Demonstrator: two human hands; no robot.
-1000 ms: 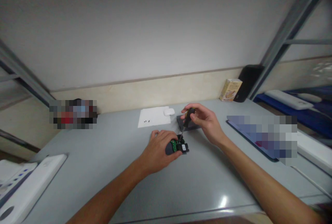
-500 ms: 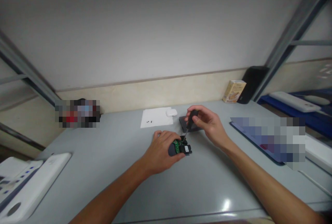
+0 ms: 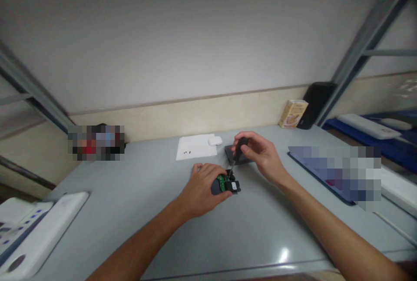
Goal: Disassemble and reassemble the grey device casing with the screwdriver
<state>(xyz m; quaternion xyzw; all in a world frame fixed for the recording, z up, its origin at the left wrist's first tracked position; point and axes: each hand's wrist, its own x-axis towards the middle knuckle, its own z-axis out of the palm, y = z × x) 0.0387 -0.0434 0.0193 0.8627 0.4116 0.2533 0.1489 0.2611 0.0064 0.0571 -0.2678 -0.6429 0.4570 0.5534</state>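
Observation:
My left hand (image 3: 200,192) is closed around an opened dark computer mouse (image 3: 215,186), holding it down on the table. Its green circuit board (image 3: 222,182) and a black part with a white label (image 3: 233,186) are exposed. In my right hand (image 3: 260,153) is a screwdriver with a dark handle (image 3: 240,147), gripped between thumb and fingers. The thin shaft slants down, its tip inside the mouse near the board; the exact contact spot is too small to make out. Behind the screwdriver lies a flat dark case (image 3: 230,156), partly covered by my right hand.
White paper (image 3: 195,144) carries several tiny dark pieces (image 3: 187,152), with a white earbud case (image 3: 215,141) at its right edge. A yellow box (image 3: 293,114) and black speaker-like object (image 3: 316,105) stand back right. A tablet-like slab (image 3: 321,176) lies right, a white power strip (image 3: 48,233) left.
Both hands, the mouse and the screwdriver keep nearly the same places. Only a very slight shift of the whole view shows.

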